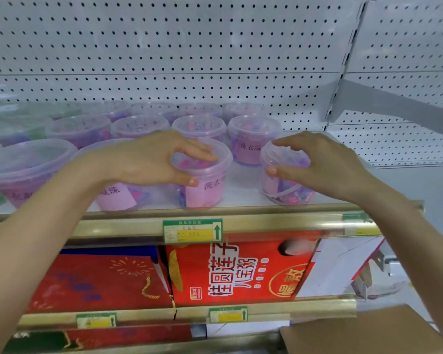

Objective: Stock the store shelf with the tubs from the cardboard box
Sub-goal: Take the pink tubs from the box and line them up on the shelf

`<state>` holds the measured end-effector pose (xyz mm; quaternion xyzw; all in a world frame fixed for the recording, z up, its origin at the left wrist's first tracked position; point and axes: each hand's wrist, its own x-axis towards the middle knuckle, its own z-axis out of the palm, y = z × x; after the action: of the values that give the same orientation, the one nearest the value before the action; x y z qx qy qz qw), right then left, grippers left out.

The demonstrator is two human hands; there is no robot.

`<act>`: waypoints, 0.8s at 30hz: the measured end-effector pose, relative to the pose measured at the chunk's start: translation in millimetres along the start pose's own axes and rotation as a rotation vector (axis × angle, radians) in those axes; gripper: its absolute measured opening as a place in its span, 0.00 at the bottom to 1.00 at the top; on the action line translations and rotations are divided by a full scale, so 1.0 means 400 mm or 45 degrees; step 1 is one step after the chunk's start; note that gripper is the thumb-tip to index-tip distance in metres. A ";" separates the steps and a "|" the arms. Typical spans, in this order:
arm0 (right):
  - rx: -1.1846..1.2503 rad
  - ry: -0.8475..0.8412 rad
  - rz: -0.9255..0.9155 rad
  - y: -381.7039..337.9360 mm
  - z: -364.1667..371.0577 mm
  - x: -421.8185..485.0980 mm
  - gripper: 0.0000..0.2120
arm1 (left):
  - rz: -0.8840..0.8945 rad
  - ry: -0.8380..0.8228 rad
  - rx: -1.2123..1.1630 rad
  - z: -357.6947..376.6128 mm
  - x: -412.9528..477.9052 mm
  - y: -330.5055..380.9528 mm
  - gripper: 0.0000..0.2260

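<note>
Your left forearm (36, 226) comes in closest, rising from the bottom-left corner toward the top shelf. At its end your left hand (149, 159) clamps the left tub (205, 187), fingers draped over the lid and thumb pressed to the near wall just above the pink label. That tub stands upright at the front of the shelf, close behind the gold shelf lip (266, 213). Under your wrist sits a neighbouring tub (118, 195); whether the 2 touch is hidden by your hand. Beyond your fingertips stands a rear tub (251, 141).

Across a bare strip of shelf, your right hand (325, 164) pinches the right tub (284, 182), fingertips hooked on the far rim and thumb on the near wall below the lid. It sits right behind the lip too.

Likely trouble: both holds bear largely on lids, so lifting by them could pop a lid and spill the beads. Letting go with a base riding the lip could tip a tub forward and off the shelf. Pushing the left tub away from your palm may knock the rear tub out of its row. Below your right wrist, the cardboard box (363, 330) waits.
</note>
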<state>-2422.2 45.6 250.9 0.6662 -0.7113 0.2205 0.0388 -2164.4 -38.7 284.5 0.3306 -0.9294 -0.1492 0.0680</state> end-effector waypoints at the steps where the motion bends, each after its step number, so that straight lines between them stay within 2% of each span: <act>1: -0.002 -0.004 0.006 -0.002 -0.002 0.003 0.26 | -0.007 0.016 -0.010 -0.007 -0.004 -0.001 0.21; 3: -0.019 -0.003 0.015 -0.008 0.000 0.007 0.25 | -0.044 0.141 -0.028 -0.002 -0.002 0.008 0.21; 6: -0.071 0.020 0.044 -0.017 0.010 0.010 0.25 | -0.076 0.276 0.083 0.045 0.012 0.031 0.28; 8: -0.101 0.042 0.055 -0.021 0.015 0.007 0.25 | -0.037 0.282 0.148 0.070 0.016 0.031 0.30; 13: -0.121 0.032 0.023 -0.020 0.009 0.002 0.21 | -0.010 0.157 0.097 0.040 -0.001 -0.007 0.24; 15: -0.051 0.008 -0.003 -0.018 0.008 0.009 0.19 | 0.007 0.085 0.066 0.025 -0.009 -0.011 0.23; 19: 0.366 -0.174 -0.078 -0.025 -0.001 0.019 0.17 | -0.007 0.004 0.101 0.007 -0.019 -0.018 0.23; 21: 0.472 -0.217 -0.112 -0.033 -0.010 0.020 0.15 | -0.027 0.060 0.096 0.007 -0.019 -0.016 0.23; 24: 0.459 -0.097 -0.114 -0.050 -0.009 0.018 0.14 | -0.053 0.201 0.106 0.028 -0.015 -0.011 0.27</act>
<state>-2404.6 39.9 261.9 0.7011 -0.6311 0.3169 -0.0983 -2159.7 -35.4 272.4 0.3632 -0.9195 -0.0851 0.1241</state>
